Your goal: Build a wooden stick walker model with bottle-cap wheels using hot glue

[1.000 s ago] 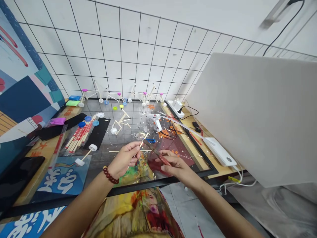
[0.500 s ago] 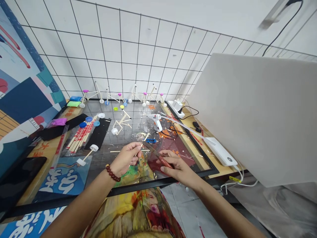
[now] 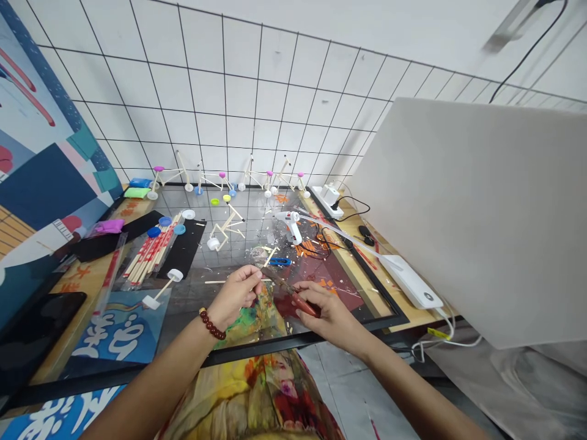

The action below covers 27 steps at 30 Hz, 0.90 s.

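My left hand [image 3: 238, 294], with a beaded bracelet at the wrist, pinches a thin pale wooden stick [image 3: 270, 257] that points up and away. My right hand [image 3: 326, 311] is wrapped round the reddish-brown handle of a knife [image 3: 306, 304]. Its dark blade reaches left to the stick, close to my left fingertips; exact contact is hard to make out. Just beyond the hands lies a blue utility cutter [image 3: 279, 261] among pale wood shavings. Another thin stick [image 3: 215, 282] rests on the table behind my left hand.
A white glue gun [image 3: 290, 227] lies beyond my hands, its cable near a power strip [image 3: 326, 203]. A stick frame [image 3: 224, 230] stands mid-table; several more line the wall. To the left are bundled sticks [image 3: 149, 256], bottle caps [image 3: 179, 229] and a two-cap axle [image 3: 162, 290].
The knife blade has shifted slightly down along the stick, nearer my left fingers. Both hands keep their grips, and the view has moved a little.
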Each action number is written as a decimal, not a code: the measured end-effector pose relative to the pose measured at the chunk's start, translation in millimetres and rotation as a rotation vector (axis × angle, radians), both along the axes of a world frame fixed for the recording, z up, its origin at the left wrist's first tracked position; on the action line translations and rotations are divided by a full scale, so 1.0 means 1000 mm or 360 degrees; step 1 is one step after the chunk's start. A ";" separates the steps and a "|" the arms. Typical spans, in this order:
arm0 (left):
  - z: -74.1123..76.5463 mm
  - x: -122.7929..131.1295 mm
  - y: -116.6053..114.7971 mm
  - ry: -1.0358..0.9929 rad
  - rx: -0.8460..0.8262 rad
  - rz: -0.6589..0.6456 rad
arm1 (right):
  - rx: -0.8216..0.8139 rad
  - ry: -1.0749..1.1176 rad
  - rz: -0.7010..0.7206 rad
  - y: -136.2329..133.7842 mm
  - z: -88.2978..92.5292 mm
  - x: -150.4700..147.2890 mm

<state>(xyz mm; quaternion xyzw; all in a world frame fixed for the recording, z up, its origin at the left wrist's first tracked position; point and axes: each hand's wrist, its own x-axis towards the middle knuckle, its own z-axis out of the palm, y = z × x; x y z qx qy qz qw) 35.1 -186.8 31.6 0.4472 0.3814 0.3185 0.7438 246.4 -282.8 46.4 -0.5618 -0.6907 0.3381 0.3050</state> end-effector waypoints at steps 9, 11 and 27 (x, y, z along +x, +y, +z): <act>0.001 -0.002 -0.002 0.0009 0.0061 0.0068 | -0.0056 -0.0276 -0.0027 0.009 -0.003 -0.004; 0.000 -0.002 -0.002 0.0005 0.0078 0.0079 | -0.0047 -0.0426 0.0028 0.012 -0.001 -0.004; -0.001 -0.003 0.000 0.0160 0.0211 0.0109 | -0.0132 -0.0774 0.0083 0.025 0.016 -0.009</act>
